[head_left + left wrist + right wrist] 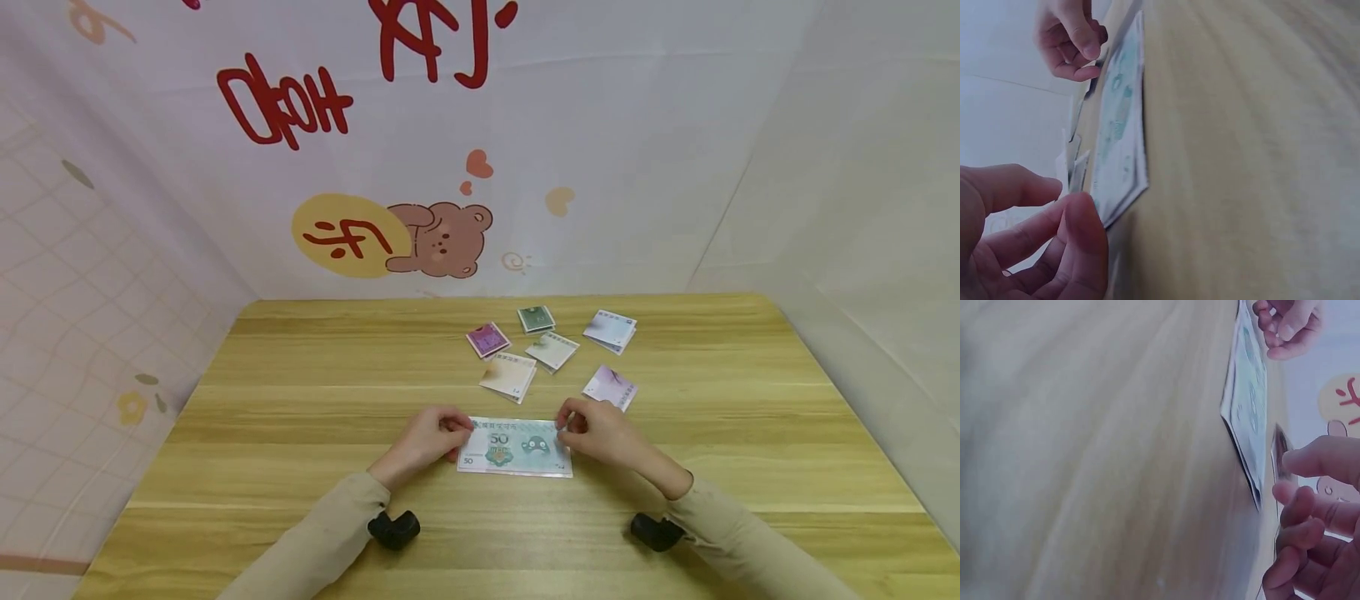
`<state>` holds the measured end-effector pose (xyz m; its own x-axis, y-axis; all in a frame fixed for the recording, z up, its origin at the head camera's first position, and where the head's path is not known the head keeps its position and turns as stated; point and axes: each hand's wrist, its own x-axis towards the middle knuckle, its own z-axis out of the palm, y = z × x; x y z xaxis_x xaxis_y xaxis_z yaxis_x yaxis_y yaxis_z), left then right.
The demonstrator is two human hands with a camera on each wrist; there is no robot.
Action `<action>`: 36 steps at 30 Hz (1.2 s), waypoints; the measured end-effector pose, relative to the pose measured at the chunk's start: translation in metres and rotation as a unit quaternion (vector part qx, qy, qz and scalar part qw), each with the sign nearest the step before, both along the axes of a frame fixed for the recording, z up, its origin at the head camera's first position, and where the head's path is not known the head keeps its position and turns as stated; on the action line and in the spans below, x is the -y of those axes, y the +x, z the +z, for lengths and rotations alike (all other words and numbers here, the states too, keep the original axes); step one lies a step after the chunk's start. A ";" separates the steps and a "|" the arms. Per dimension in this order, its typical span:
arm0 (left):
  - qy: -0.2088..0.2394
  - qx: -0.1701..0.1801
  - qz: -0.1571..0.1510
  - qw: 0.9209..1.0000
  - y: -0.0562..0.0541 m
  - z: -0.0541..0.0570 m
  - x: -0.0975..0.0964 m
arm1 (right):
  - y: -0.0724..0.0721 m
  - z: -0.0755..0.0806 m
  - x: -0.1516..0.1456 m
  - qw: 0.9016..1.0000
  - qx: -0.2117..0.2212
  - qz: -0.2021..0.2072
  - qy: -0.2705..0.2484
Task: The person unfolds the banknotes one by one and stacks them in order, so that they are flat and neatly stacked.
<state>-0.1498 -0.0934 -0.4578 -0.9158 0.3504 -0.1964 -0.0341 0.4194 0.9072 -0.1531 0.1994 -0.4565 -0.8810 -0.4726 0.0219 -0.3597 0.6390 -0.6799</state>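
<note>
A green play banknote [516, 460] marked 50 lies face up and lengthwise on the table, its layered edge showing in both wrist views. My left hand [427, 435] is at its upper left corner; in the left wrist view the thumb [1085, 219] overlaps that corner, and whether it touches is unclear. At the upper right corner is my right hand [606, 432], with thumb and fingers loosely bent. From the right wrist, a gap shows between those fingers [1302, 534] and the banknote. Nothing is visible between the fingertips of either hand.
Behind lie several folded notes: magenta [488, 340], dark green [536, 318], pale green [552, 351], tan [509, 375], blue [611, 328] and purple [611, 387], the last just beyond my right hand. A printed curtain [600, 125] hangs behind the wooden table [322, 375].
</note>
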 end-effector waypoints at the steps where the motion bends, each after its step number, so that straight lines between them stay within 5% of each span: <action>1: 0.003 -0.002 0.000 1.000 -0.001 0.001 -0.001 | -0.001 0.000 -0.002 1.000 -0.005 0.001 -0.003; 18: 0.046 -0.001 0.050 0.998 -0.031 0.007 -0.015 | -0.018 -0.007 0.000 0.996 -0.046 -0.044 -0.067; 31: -0.005 -0.045 0.097 0.994 -0.055 0.005 -0.022 | -0.033 -0.015 0.029 0.988 -0.093 -0.075 -0.096; 36: -0.006 -0.045 0.102 0.994 -0.061 0.003 -0.026 | -0.040 -0.019 0.036 0.988 -0.105 -0.092 -0.069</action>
